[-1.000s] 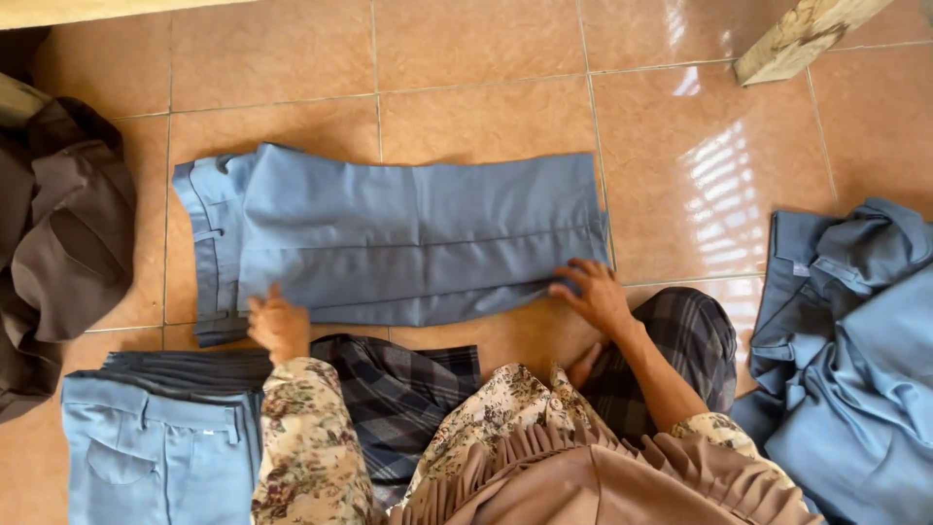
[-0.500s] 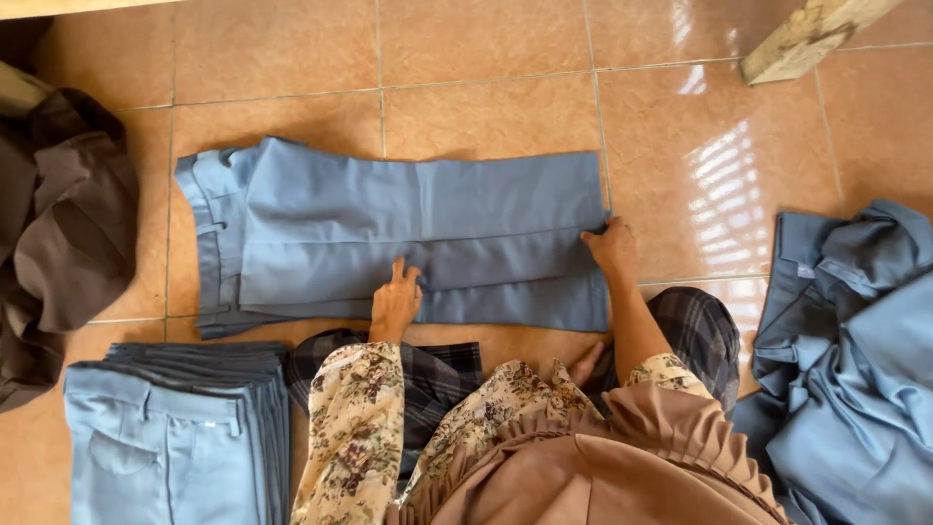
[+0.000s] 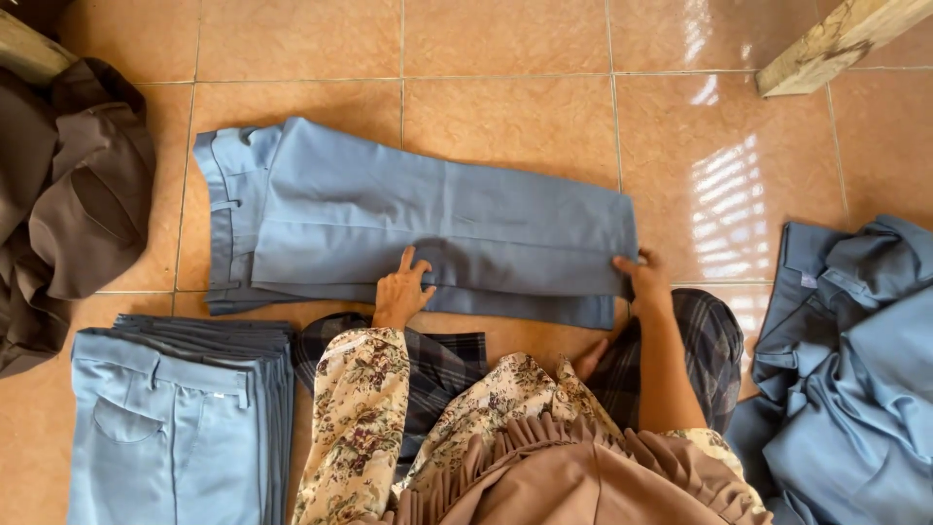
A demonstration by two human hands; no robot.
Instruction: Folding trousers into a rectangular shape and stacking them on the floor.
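Left hand [image 3: 400,292] flat, fingers spread, pressing folded blue trousers [image 3: 428,228] (on floor); I see right hand [image 3: 643,280] pinching their right edge.

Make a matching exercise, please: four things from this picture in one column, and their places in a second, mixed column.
1. folded blue trousers
2. neat blue stack
3. brown garments
4. loose blue heap

a. far left on the floor
b. right edge
c. under both hands
d. lower left

Pairs: 1-c, 2-d, 3-a, 4-b
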